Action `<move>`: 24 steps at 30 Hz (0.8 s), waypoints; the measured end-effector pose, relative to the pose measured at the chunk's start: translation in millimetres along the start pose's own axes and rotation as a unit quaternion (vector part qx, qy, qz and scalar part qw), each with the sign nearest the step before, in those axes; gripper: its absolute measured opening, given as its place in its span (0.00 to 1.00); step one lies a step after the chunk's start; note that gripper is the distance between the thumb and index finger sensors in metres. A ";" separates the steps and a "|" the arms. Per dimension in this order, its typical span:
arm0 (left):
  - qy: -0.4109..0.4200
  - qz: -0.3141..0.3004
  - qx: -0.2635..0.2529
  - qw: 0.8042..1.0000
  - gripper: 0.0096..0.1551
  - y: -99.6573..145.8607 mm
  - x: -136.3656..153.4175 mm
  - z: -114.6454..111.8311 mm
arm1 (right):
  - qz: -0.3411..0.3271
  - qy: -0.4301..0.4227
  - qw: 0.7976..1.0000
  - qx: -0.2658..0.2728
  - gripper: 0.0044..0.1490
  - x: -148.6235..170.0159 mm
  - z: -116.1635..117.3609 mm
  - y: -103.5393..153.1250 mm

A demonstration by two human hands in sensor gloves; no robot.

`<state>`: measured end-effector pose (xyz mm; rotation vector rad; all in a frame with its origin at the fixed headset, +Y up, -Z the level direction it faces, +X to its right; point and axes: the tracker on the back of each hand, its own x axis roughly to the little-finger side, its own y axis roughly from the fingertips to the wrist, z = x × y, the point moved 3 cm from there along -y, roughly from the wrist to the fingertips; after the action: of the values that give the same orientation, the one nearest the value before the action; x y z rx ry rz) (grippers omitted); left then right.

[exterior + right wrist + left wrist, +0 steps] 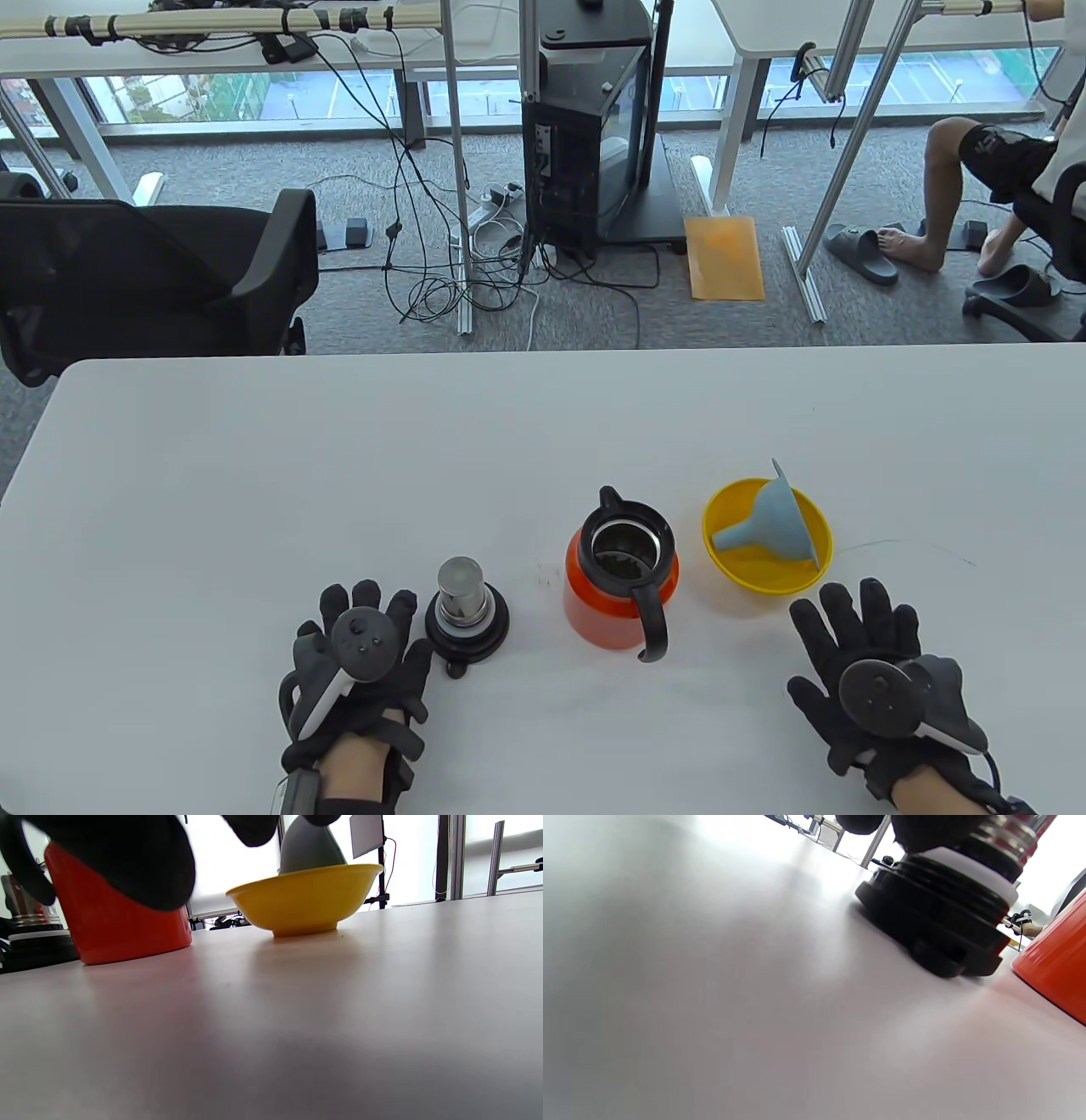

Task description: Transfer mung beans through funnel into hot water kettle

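An orange kettle with a black handle stands open on the white table; greenish beans show inside it. It also shows in the left wrist view and the right wrist view. Its black and steel lid stands upside down to its left, close in the left wrist view. A blue funnel lies on its side in a yellow bowl, also in the right wrist view. My left hand rests flat beside the lid. My right hand rests flat below the bowl. Both hold nothing.
The table's far edge runs across the middle of the table view. Beyond it are a black office chair, a computer tower and floor cables. A thin dark line lies on the table right of the bowl.
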<state>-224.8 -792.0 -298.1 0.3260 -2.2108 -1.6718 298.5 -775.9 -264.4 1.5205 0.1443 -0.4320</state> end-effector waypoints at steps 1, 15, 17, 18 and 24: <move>-0.001 0.007 -0.002 1.000 0.41 0.8 -1.6 4.9 | 0.001 -0.002 1.000 -0.001 0.56 -0.3 0.3 0.1; 0.013 -0.026 -0.025 0.999 0.40 0.6 -68.1 71.7 | 0.007 -0.036 0.999 0.017 0.55 9.6 -2.4 3.3; 0.011 -0.029 -0.012 0.999 0.39 -2.5 -81.2 69.9 | 0.005 -0.039 0.999 0.015 0.55 9.3 -2.0 3.1; 0.019 -0.034 0.002 0.999 0.39 -4.8 -87.9 66.3 | 0.004 -0.040 0.999 0.013 0.55 8.7 -1.9 3.2; -0.001 -0.036 0.047 0.998 0.45 -17.8 -111.0 40.7 | 0.000 -0.044 0.999 0.002 0.54 7.5 -0.3 2.9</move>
<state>-140.6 -718.3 -340.3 0.4333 -2.3094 -1.6075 306.4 -777.0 -264.4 1.5027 0.0737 -0.4990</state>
